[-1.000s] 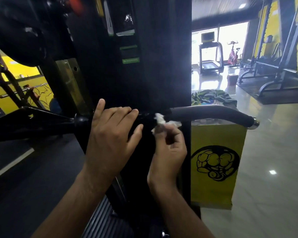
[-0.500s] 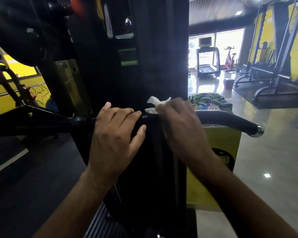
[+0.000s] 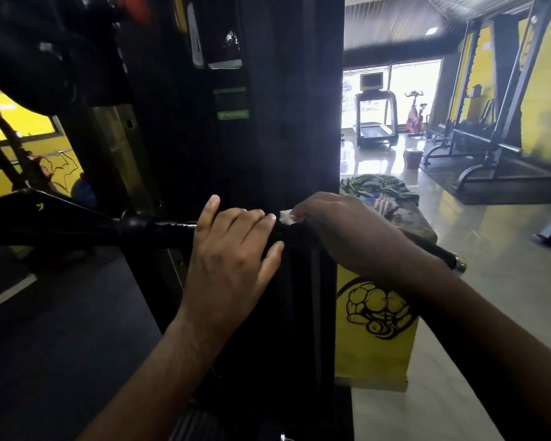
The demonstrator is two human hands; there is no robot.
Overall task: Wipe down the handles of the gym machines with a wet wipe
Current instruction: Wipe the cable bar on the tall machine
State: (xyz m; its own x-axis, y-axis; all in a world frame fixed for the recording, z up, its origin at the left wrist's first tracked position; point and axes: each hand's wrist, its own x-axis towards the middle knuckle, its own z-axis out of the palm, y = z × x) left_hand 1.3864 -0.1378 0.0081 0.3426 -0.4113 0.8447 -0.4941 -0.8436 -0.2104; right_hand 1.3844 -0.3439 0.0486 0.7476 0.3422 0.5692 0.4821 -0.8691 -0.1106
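A black handle bar (image 3: 159,229) of a gym machine runs left to right across the middle, ending in a metal cap (image 3: 459,264) at the right. My left hand (image 3: 233,259) grips the bar from above, fingers curled over it. Just to its right, my right hand (image 3: 341,227) wraps over the bar's grip and holds a white wet wipe (image 3: 286,216) against it. Only a small corner of the wipe shows past the fingers. Most of the padded grip is hidden under my right hand and forearm.
The machine's tall black column (image 3: 268,122) stands right behind the bar. A yellow box (image 3: 376,329) with a fist logo, cloth piled on top, sits at the right. A treadmill (image 3: 376,122), a red bike (image 3: 414,117) and racks (image 3: 490,138) stand further back on a glossy floor.
My right hand came up from under the bar and now lies over its top with the wipe, which is more covered than before. My left hand stayed on the bar.
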